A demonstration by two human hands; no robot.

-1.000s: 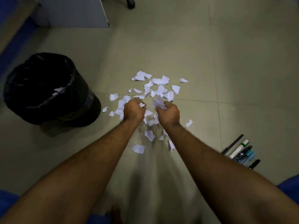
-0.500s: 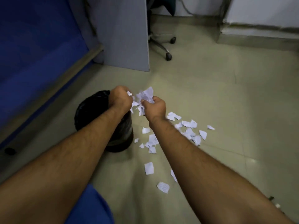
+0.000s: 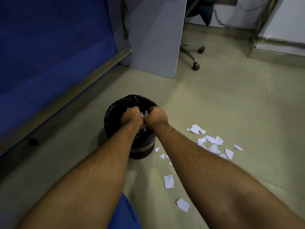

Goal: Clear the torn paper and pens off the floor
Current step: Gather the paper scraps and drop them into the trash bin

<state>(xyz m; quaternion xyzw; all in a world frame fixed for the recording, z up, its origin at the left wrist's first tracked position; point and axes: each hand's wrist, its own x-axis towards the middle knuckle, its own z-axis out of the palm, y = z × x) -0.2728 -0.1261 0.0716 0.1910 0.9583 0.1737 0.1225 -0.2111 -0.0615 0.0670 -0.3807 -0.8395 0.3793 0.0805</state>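
Near the middle of the frame both hands are over the mouth of the black bin [image 3: 115, 113], which has a black plastic bag as a liner. The left hand [image 3: 132, 117] and the right hand [image 3: 156, 116] are side by side, almost touching, with the fingers curled downward. Between them a few white scraps of the held paper [image 3: 145, 113] show, so both hands grasp a bunch of torn paper above the bin opening. How much paper each hand holds I cannot tell, because the fingers hide it.

The other torn paper pieces [image 3: 212, 142] lie on the beige tiled floor [image 3: 231, 100] to the right of the bin, in the middle right of the frame. Some single pieces are lower, one [image 3: 168, 181] just beside the right forearm and one [image 3: 182, 204] near the bottom.

In the upper part of the frame a grey panel [image 3: 156, 38] stands, and behind it the wheels of an office chair [image 3: 195, 65] are visible. A blue wall [image 3: 49, 47] fills the upper left.
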